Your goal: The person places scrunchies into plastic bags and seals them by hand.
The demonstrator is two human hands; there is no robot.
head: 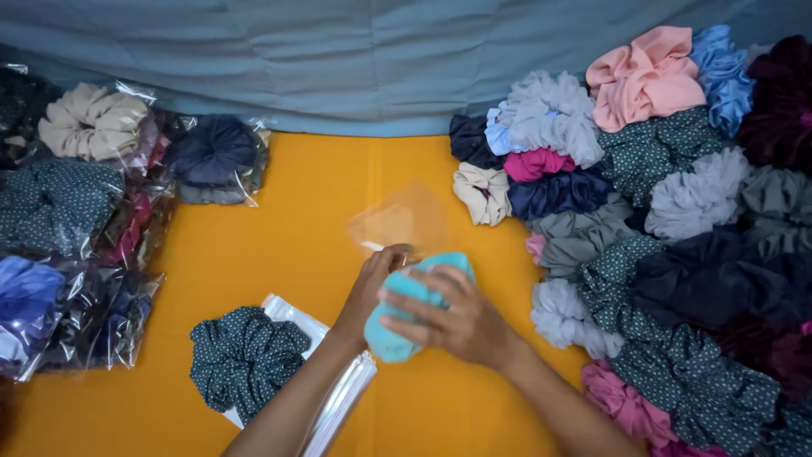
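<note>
1. Hands meet at the lower middle of the frame: my right hand (452, 320) is closed around a teal scrunchie (404, 311), fingers wrapped over its top, while my left hand (376, 279) pinches the edge of a clear plastic bag (397, 222) that stands open just above the scrunchie.
2. Scrunchie and bag mouth are touching or nearly so; I cannot tell whether any of the fabric is inside yet.
3. I judge the thin bag could fold shut or slip from the left pinch, since only one edge is held.
4. Bunched fabric may snag on the bag mouth and spring back out if my grip loosens.
5. At lower left a dotted dark scrunchie (245, 357) lies on a stack of empty bags (338, 398); my left forearm crosses that stack and could drag it across the orange worktop (279, 228).
6. Loose scrunchies (660, 211) fill the right of the frame, bagged scrunchies (85, 211) the left.
</note>
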